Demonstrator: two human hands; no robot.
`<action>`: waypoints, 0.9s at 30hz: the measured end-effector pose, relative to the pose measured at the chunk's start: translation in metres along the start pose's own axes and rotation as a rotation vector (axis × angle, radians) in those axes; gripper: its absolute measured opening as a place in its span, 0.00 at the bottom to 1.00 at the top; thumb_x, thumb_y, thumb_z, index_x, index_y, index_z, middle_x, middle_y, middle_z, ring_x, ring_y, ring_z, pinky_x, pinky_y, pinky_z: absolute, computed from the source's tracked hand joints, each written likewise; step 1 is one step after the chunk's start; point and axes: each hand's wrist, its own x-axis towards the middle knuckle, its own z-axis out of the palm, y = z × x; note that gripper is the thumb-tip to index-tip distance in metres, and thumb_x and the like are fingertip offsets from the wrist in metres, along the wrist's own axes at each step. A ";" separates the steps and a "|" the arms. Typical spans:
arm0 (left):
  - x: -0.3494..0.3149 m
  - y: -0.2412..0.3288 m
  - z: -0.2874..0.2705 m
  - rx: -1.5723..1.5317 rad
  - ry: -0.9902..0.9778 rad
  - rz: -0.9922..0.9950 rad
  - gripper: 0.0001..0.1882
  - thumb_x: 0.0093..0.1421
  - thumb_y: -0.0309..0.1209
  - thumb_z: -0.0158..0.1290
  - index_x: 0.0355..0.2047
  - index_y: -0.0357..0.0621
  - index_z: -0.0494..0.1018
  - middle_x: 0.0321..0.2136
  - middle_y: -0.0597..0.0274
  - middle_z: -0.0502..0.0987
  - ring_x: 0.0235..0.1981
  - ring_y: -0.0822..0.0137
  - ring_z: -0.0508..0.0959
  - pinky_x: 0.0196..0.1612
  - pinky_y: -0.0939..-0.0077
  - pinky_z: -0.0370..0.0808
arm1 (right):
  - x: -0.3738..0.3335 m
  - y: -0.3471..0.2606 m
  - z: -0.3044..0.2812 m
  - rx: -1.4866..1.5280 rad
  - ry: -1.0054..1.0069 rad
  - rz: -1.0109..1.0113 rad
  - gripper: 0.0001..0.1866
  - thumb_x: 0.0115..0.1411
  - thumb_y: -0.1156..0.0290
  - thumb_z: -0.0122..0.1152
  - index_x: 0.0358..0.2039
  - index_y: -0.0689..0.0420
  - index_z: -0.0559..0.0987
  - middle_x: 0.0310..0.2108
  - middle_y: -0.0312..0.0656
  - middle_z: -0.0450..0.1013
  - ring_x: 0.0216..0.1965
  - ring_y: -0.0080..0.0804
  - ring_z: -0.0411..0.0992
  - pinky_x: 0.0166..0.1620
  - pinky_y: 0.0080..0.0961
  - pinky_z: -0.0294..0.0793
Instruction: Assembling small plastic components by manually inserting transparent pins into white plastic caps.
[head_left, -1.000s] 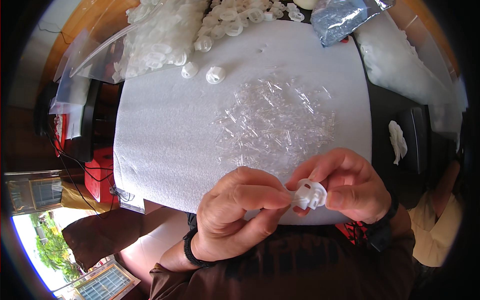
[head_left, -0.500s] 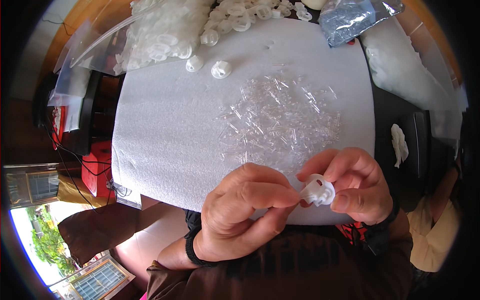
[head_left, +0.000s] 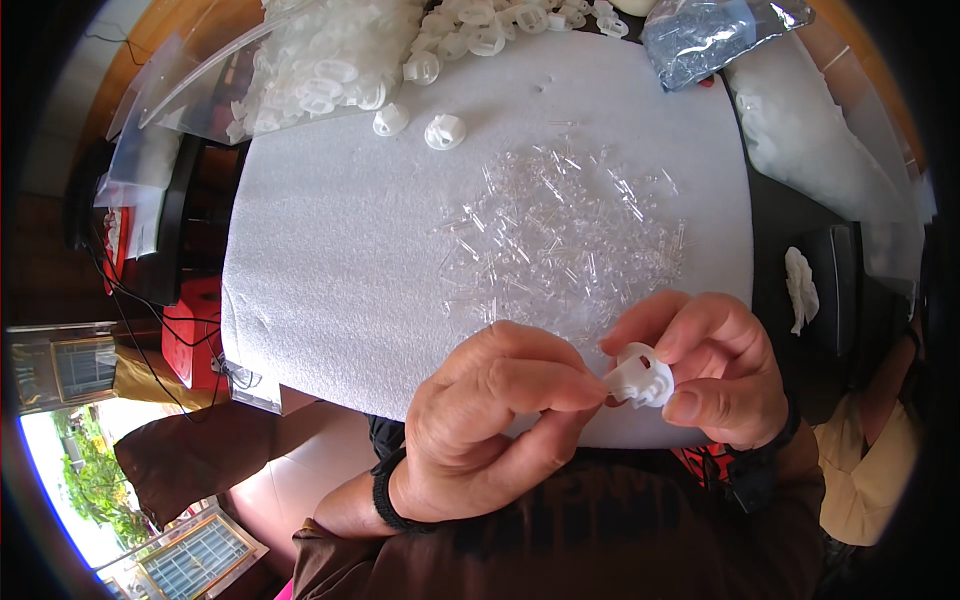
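My right hand (head_left: 715, 375) grips a small white round plastic part (head_left: 645, 376) between thumb and fingers; a dark opening shows in its face. My left hand (head_left: 500, 420) is closed in a pinch, its thumb and fingertips right against the part's left side. What sits between those fingertips is too small and hidden to make out. Just beyond both hands, a loose pile of thin, clear, stick-like pieces (head_left: 560, 235) is spread over a white foam sheet (head_left: 320, 250). Two more white round parts, one (head_left: 444, 131) nearer the pile and another (head_left: 391, 119) left of it, rest on the sheet.
A clear bag of white parts (head_left: 330, 70) lies at the far left, with loose ones (head_left: 485, 38) beside it. At the far right are a silvery bag (head_left: 700, 40) and a clear bag (head_left: 810, 130). A crumpled tissue (head_left: 800, 290) lies right. Another person's arm (head_left: 885, 400) shows at the right edge.
The white part has turned slightly in my right hand. My left fingertips have shifted a little to the right, staying at the part's side. The pile looks the same.
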 end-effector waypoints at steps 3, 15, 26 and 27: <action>-0.001 -0.001 0.000 -0.014 -0.005 -0.015 0.08 0.53 0.18 0.56 0.33 0.41 0.73 0.32 0.55 0.73 0.29 0.74 0.73 0.32 0.83 0.70 | 0.000 0.001 0.000 0.009 0.001 0.002 0.16 0.55 0.85 0.59 0.44 0.62 0.72 0.52 0.52 0.64 0.51 0.32 0.68 0.56 0.29 0.68; -0.004 0.005 -0.001 0.083 -0.026 -0.001 0.10 0.53 0.15 0.56 0.34 0.42 0.73 0.33 0.56 0.73 0.29 0.74 0.74 0.30 0.83 0.70 | -0.002 0.001 0.003 -0.416 0.027 -0.209 0.15 0.53 0.84 0.61 0.42 0.60 0.75 0.50 0.53 0.65 0.48 0.31 0.69 0.52 0.28 0.68; -0.002 -0.001 0.003 0.106 -0.075 0.058 0.10 0.52 0.16 0.57 0.35 0.40 0.73 0.33 0.56 0.74 0.30 0.71 0.75 0.31 0.81 0.71 | 0.003 0.002 0.005 -0.937 -0.032 -0.501 0.17 0.50 0.84 0.65 0.41 0.59 0.77 0.46 0.54 0.69 0.37 0.32 0.73 0.37 0.23 0.75; -0.002 -0.001 0.004 0.071 -0.050 0.035 0.10 0.52 0.15 0.57 0.35 0.39 0.73 0.33 0.55 0.74 0.30 0.71 0.75 0.31 0.81 0.71 | 0.002 0.000 0.004 -0.946 -0.026 -0.474 0.17 0.50 0.84 0.65 0.41 0.59 0.77 0.46 0.53 0.69 0.38 0.32 0.74 0.39 0.23 0.75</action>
